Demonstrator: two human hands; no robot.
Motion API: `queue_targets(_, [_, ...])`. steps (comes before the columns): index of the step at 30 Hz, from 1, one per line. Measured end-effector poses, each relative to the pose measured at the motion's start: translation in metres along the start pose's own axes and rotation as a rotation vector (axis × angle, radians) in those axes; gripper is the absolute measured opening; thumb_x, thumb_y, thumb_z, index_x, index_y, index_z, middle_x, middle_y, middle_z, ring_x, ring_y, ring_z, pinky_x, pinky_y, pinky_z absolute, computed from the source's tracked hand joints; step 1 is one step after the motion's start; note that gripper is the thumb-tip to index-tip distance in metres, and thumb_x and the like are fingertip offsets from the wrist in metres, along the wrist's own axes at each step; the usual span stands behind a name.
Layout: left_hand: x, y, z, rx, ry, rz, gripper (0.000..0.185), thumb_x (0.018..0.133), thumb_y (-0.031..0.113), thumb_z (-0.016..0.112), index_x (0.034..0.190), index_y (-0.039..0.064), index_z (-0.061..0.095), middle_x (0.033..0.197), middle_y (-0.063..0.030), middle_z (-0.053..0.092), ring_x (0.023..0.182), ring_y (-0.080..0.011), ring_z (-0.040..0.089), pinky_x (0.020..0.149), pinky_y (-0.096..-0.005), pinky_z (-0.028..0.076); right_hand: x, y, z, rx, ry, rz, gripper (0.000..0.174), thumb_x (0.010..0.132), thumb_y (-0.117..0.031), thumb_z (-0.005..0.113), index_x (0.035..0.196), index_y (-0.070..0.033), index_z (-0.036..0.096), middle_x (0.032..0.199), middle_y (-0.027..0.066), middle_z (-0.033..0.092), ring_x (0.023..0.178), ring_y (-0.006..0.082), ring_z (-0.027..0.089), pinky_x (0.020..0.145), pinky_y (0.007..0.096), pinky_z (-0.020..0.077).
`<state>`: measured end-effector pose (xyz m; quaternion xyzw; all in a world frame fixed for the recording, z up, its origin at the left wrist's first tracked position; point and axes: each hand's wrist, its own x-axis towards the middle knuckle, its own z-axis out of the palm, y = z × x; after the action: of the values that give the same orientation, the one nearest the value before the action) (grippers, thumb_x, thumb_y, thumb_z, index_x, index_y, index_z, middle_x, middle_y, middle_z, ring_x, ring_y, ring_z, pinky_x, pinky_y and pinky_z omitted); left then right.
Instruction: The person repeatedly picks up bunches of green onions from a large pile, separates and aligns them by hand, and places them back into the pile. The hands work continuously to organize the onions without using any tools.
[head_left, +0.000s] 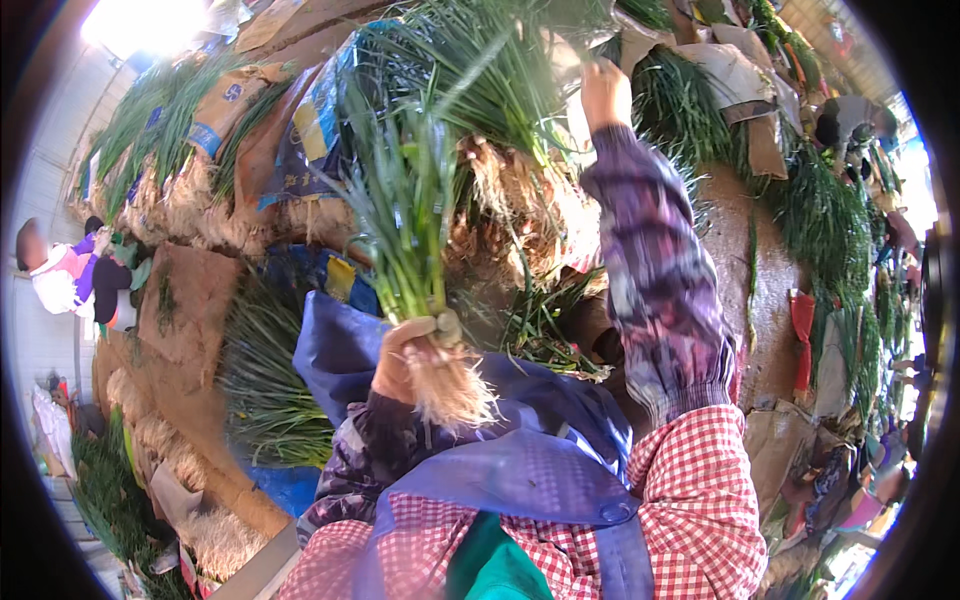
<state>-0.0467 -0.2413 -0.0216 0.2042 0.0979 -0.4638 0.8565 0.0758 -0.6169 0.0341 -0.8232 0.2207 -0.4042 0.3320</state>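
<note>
My left hand (405, 358) grips a bunch of long-leaved allium greens (412, 277) by the pale stems. The bunch stands upright above my lap, its whitish roots (454, 386) hanging below the fingers. My right hand (606, 94) is stretched far forward with curled fingers, beside a large heap of the same greens (487, 82). Blur hides whether anything is between those fingers. Tangled, straw-coloured roots (517, 202) of the heap face me. A blue apron (517, 465) covers my lap, over red-checked clothing.
More greens (274, 375) lie on blue sheeting at my left. Loose leaves (551, 322) are scattered just ahead of my knees. Further heaps (825, 217) line the right side past wet ground (727, 225). A person (71, 270) sits at the far left; others are at the right edge.
</note>
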Motion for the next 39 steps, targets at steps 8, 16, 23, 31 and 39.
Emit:
queue_targets(8, [0.044, 0.046, 0.014, -0.025, -0.412, 0.224, 0.039, 0.084, 0.017, 0.059, 0.119, 0.005, 0.049, 0.082, -0.0064, 0.054, 0.076, -0.0174, 0.050, 0.074, -0.0358, 0.044, -0.226, 0.054, -0.004, -0.771, -1.536, -0.248, 0.025, 0.083, -0.023, 0.063, 0.105, -0.011, 0.066, 0.090, 0.0107, 0.068, 0.084, 0.0266, 0.068, 0.073, 0.0398, 0.0553])
queue_targets(16, [0.081, 0.011, 0.010, 0.050, -0.179, 0.174, 0.037, 0.087, 0.009, 0.058, 0.123, 0.002, 0.053, 0.096, -0.0090, 0.062, 0.090, -0.0250, 0.059, 0.083, -0.0410, 0.052, -0.113, 0.035, -0.016, -0.380, -0.561, 0.071, 0.038, 0.086, -0.044, 0.060, 0.092, -0.007, 0.068, 0.073, 0.0165, 0.065, 0.067, 0.0299, 0.065, 0.065, 0.0413, 0.0524])
queue_targets(23, [0.102, 0.001, 0.008, 0.152, 0.052, 0.187, 0.037, 0.088, 0.004, 0.058, 0.124, -0.003, 0.056, 0.091, -0.0087, 0.066, 0.055, -0.0016, 0.047, 0.054, -0.0148, 0.044, -0.137, 0.036, 0.005, -0.338, -0.673, 0.255, 0.055, 0.081, -0.060, 0.064, 0.105, -0.010, 0.067, 0.089, 0.0162, 0.069, 0.082, 0.0266, 0.068, 0.076, 0.0385, 0.0523])
queue_targets(31, [0.100, 0.000, 0.010, 0.187, 0.194, 0.221, 0.013, 0.088, 0.006, 0.059, 0.092, -0.004, 0.064, 0.066, -0.0099, 0.065, 0.048, -0.0060, 0.053, 0.047, -0.0156, 0.045, -0.182, -0.003, 0.008, -0.327, -0.475, 0.142, 0.021, 0.085, -0.031, 0.060, 0.088, -0.012, 0.069, 0.077, 0.0143, 0.067, 0.072, 0.0311, 0.066, 0.067, 0.0411, 0.0518])
queue_targets(39, [0.090, -0.003, 0.004, 0.054, -0.103, 0.121, 0.019, 0.086, 0.012, 0.059, 0.098, -0.002, 0.063, 0.084, -0.0102, 0.064, 0.093, -0.0281, 0.060, 0.090, -0.0426, 0.048, -0.194, -0.005, -0.020, 0.812, -0.591, 0.420, 0.041, 0.097, -0.031, 0.057, 0.123, 0.000, 0.059, 0.106, 0.0122, 0.068, 0.094, 0.0128, 0.061, 0.082, 0.0274, 0.0498])
